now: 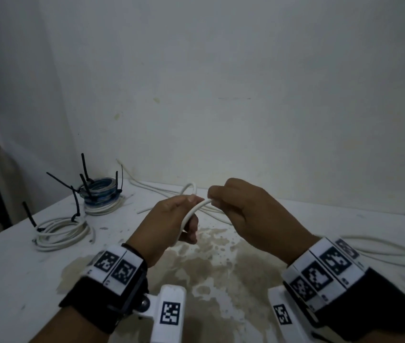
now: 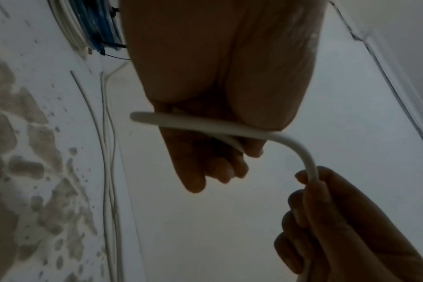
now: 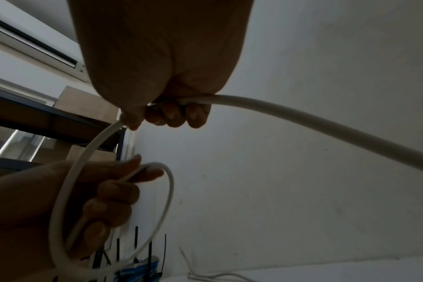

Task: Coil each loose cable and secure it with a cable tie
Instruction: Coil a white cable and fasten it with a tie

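A loose white cable runs between both hands above the stained white table. My left hand grips a small loop of it, with the thumb on top and the fingers curled round the strands. My right hand pinches the same cable just to the right of the left thumb. From the right fist the cable trails off over the table. More slack of it lies behind the hands.
Two coils bound with black cable ties sit at the left: a white one near the edge and a blue-and-white stack behind it. More white cable lies at the right. A wall closes the back.
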`<move>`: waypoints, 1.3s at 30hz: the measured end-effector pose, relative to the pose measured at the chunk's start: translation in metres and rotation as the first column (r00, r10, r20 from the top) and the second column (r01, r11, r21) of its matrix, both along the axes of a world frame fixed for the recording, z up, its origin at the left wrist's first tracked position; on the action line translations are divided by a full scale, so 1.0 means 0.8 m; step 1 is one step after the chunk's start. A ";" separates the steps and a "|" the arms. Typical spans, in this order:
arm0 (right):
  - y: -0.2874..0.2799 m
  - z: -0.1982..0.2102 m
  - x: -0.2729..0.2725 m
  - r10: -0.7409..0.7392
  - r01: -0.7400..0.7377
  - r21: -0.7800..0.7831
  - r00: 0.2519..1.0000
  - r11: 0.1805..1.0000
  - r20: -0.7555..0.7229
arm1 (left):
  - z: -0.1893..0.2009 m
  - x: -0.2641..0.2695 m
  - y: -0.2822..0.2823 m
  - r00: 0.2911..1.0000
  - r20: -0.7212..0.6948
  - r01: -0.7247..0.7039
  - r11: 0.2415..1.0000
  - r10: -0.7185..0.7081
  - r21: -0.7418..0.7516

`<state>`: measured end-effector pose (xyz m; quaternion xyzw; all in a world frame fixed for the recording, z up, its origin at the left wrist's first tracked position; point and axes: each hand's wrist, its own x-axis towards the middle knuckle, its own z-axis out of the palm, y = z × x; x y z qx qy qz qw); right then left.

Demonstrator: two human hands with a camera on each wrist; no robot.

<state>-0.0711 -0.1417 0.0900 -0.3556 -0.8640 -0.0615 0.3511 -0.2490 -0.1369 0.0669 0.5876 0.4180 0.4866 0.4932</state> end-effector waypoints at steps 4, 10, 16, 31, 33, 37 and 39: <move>0.001 0.009 0.000 0.028 -0.027 0.025 0.999 0.999 -0.015 | 0.001 -0.002 -0.001 0.996 0.027 0.089 0.993 -0.087 -0.082; 0.033 0.006 0.032 -0.188 0.195 0.032 0.971 0.980 -0.147 | 0.006 0.006 -0.013 0.935 0.275 0.285 0.937 -0.226 -0.200; 0.041 -0.022 0.053 -0.270 0.268 -0.044 0.929 0.963 -0.255 | 0.028 0.007 -0.018 0.791 0.563 0.395 0.903 -0.241 -0.168; 0.032 -0.043 0.100 -0.372 0.325 -0.181 0.793 0.928 -0.482 | 0.056 -0.008 -0.032 0.851 0.472 0.312 0.944 -0.229 -0.104; 0.029 -0.053 0.099 -0.387 0.323 -0.215 0.815 0.922 -0.431 | 0.061 -0.014 -0.029 0.789 0.561 0.335 0.941 -0.251 -0.050; 0.022 -0.066 0.093 -0.445 0.339 -0.347 0.845 0.874 -0.297 | 0.066 -0.053 -0.006 0.518 0.761 0.561 0.827 -0.391 0.044; 0.020 -0.070 0.093 -0.453 0.366 -0.319 0.851 0.874 -0.265 | 0.065 -0.073 -0.009 0.619 0.723 0.398 0.916 -0.305 0.046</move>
